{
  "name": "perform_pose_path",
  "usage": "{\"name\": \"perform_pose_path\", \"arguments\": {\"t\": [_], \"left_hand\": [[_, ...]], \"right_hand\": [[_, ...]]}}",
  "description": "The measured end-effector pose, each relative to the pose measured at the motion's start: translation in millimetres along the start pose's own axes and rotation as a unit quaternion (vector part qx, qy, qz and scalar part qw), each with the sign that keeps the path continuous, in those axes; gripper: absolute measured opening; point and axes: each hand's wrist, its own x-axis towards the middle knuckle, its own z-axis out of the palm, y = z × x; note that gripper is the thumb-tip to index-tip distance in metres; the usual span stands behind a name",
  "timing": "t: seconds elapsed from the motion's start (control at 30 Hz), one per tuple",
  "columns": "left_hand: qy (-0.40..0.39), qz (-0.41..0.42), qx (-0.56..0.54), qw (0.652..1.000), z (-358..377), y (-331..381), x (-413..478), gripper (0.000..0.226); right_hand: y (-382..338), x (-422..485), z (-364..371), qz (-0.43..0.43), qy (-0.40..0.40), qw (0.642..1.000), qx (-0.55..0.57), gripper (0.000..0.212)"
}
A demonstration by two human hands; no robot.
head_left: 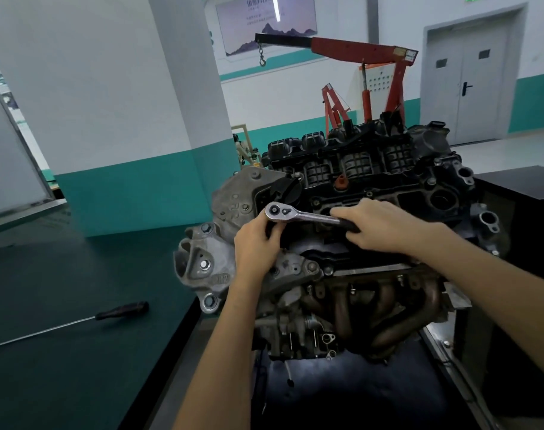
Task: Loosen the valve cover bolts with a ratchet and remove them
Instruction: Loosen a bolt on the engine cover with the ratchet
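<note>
Gripping the black handle of a chrome steel ratchet (298,214), right grip (385,226) is curled closed round it at frame centre. Left grip (258,242) pinches beneath the ratchet's round head. The tool lies over the left end of the black plastic valve cover (373,184) on the grey metal engine (208,262). A black-handled long screwdriver (121,310) rests at lower left on the dark green worktop (62,367).

Chrome ratchet (301,215) lying level over the black valve cover (398,187)

The ratchet's round head sits at the cover's left end, and its polished shank runs right into a dark grip. The left hand (258,240) holds it just under the head and the right hand (385,226) grips the handle. The ribbed plastic cover tops the engine, with small bolts (431,180) seated along its edge.
</note>
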Motion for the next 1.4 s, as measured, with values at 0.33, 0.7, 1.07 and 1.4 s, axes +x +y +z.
{"name": "perform_pose_path", "arguments": {"t": [0.33, 0.7, 1.07, 1.4], "left_hand": [[0.007, -0.048, 0.017, 0.999, 5.0, -0.8, 3.3, 0.015], [-0.039, -0.015, -0.044, 0.998, -3.3, -1.2, 2.2, 0.019], [-0.005, -0.052, 0.026, 0.998, 3.4, 0.5, 0.5, 0.010], [-0.018, -0.021, -0.036, 0.999, 0.1, -3.6, -0.1, 0.017]], "right_hand": [[-122.6, -33.1, 92.0, 0.156, 0.098, 0.874, 0.451, 0.014], [-21.5, -13.5, 24.7, 0.030, -0.019, 0.993, 0.115, 0.022], [-70.8, -37.3, 62.6, 0.120, 0.051, 0.955, 0.265, 0.015], [-84.6, -32.5, 68.9, 0.094, 0.017, 0.930, 0.355, 0.030]]}}
